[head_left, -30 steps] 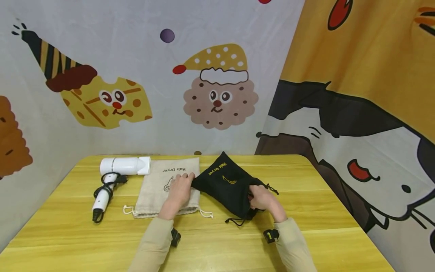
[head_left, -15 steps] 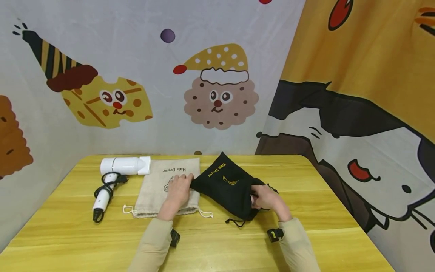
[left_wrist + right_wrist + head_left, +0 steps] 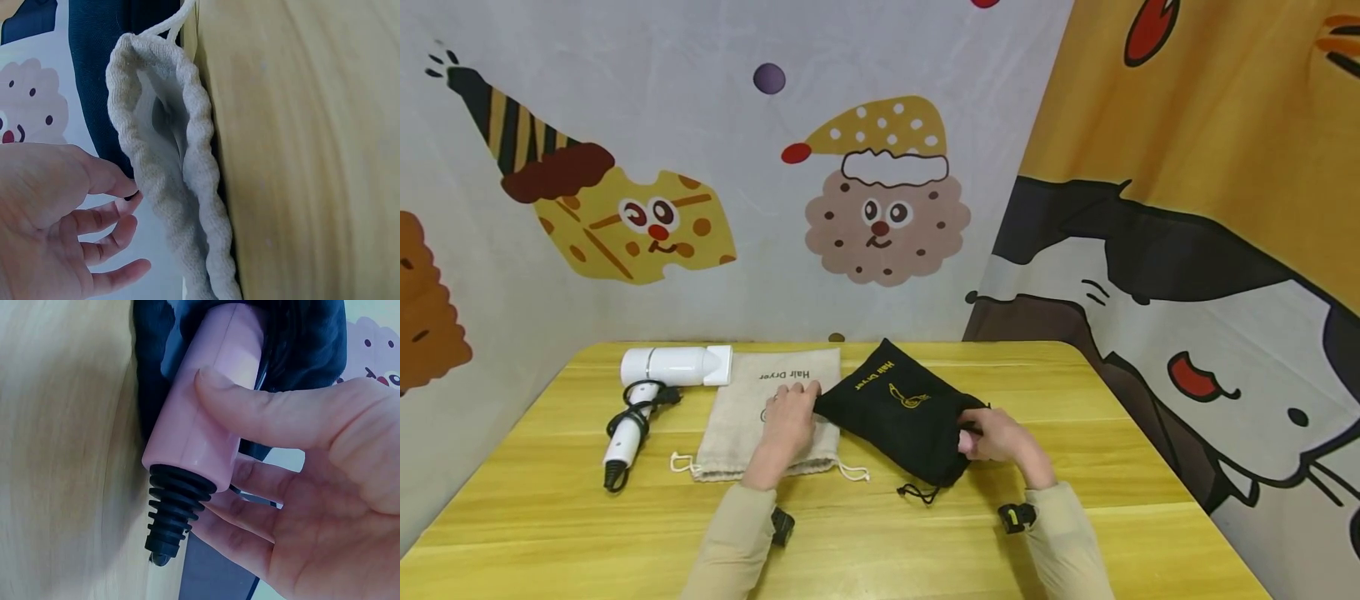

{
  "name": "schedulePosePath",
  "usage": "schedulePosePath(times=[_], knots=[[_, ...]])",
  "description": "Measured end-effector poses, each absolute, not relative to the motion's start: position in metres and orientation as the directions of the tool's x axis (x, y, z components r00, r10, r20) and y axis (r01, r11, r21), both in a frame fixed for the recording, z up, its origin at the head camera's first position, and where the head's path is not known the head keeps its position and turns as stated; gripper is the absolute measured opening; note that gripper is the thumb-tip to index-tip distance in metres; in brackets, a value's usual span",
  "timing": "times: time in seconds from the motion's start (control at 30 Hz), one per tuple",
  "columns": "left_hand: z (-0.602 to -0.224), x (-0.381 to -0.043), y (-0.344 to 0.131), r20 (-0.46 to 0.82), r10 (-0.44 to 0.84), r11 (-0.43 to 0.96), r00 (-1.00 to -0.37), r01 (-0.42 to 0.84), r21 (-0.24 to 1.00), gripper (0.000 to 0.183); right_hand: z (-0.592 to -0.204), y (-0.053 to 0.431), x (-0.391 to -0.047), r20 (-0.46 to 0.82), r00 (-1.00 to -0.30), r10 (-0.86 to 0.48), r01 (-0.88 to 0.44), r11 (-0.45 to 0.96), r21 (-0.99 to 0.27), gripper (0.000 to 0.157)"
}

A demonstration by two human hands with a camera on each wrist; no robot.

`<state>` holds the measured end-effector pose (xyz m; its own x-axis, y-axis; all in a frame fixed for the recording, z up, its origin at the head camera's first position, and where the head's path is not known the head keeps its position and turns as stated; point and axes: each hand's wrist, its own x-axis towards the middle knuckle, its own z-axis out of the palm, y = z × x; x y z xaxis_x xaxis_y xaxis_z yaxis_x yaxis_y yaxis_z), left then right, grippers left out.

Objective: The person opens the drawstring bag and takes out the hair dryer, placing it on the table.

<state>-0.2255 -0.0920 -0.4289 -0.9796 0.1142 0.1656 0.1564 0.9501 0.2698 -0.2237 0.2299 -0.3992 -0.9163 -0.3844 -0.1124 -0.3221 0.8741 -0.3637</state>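
A black drawstring pouch (image 3: pixel 880 425), printed "Hair Dryer" in yellow, lies on the table with its mouth toward the right. Its left corner is pinched between thumb and forefinger of my left hand (image 3: pixel 788 421), which is over a beige pouch (image 3: pixel 730 433). At the mouth, my right hand (image 3: pixel 1003 437) grips the pink handle of a hair dryer (image 3: pixel 200 425). The handle's end and its black ribbed cord sleeve (image 3: pixel 175 500) stick out of the pouch in the right wrist view; the dryer's other end is hidden inside.
A white hair dryer (image 3: pixel 673 365) with its black cord wound round the handle lies at the left, its nozzle over the beige pouch's edge. White drawstrings (image 3: pixel 852 471) trail from that pouch. Behind the wooden table (image 3: pixel 880 546) hangs a printed cloth (image 3: pixel 737 317).
My right hand has shifted right and slightly nearer, and more of the pink handle shows at the mouth. The black pouch and my left hand have slid slightly left.
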Motion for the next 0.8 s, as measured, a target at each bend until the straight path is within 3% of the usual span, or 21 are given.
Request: schedulePosePath(times=[0.17,0.47,0.8], knots=[[-0.430,-0.225,-0.094,0.145,0.101,0.951,-0.984,0.138,0.276,0.037,-0.399,0.232,-0.223,-0.129,-0.913,-0.387,-0.318,0.873,-0.369,0.039],[-0.429,-0.223,-0.093,0.229,0.176,0.927,-0.957,0.240,0.289,0.033,-0.401,0.232,-0.225,-0.083,-0.889,-0.449,-0.397,0.850,-0.348,0.033],[-0.422,-0.222,-0.074,0.129,0.331,0.786,-0.935,0.349,0.510,0.041,-0.404,0.216,-0.225,-0.151,-0.918,-0.368,-0.319,0.907,-0.273,0.027]])
